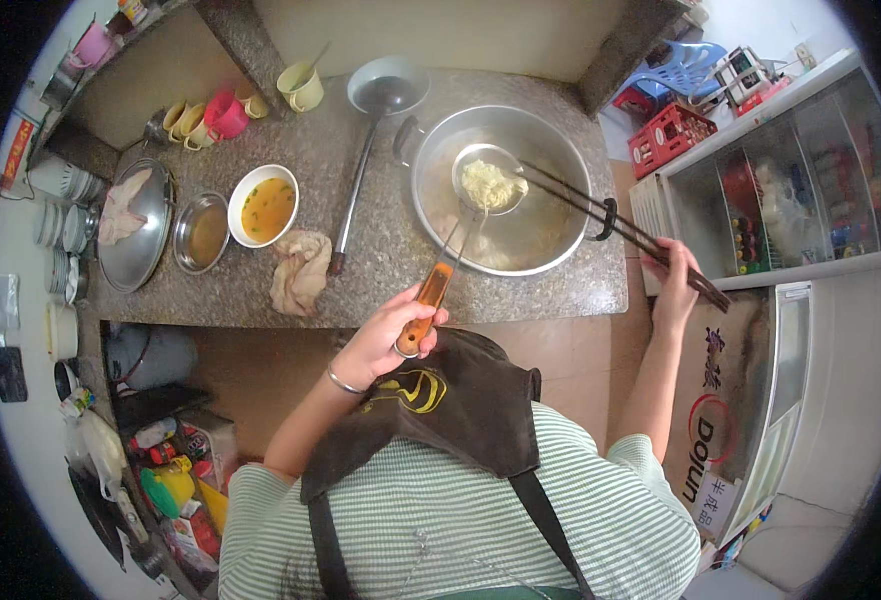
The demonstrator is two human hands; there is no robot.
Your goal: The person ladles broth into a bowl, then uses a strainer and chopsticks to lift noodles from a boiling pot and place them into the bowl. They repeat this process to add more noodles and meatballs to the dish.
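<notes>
My left hand (pixel 399 330) grips the orange-brown handle (pixel 425 309) of a wire strainer. Its round basket (pixel 466 154) is over the large metal pot (pixel 571 142) and holds pale yellow noodles (pixel 491 184). In my right hand (pixel 677 281) are long dark chopsticks (pixel 628 238), which slant left across the pot's rim. Their tips reach the right side of the basket, by the noodles. Cloudy liquid (pixel 545 240) fills the pot's lower part. Left of the pot lies a long-handled ladle (pixel 358 180), its wide bowl at the back.
On the stone counter (pixel 380 292) stand a white bowl of orange broth with green bits (pixel 268 208), a metal bowl (pixel 201 232), a crumpled cloth (pixel 300 271) and a metal lid (pixel 136 255). Several cups (pixel 226 115) line the back. A glass-fronted cooler (pixel 785 187) is at right.
</notes>
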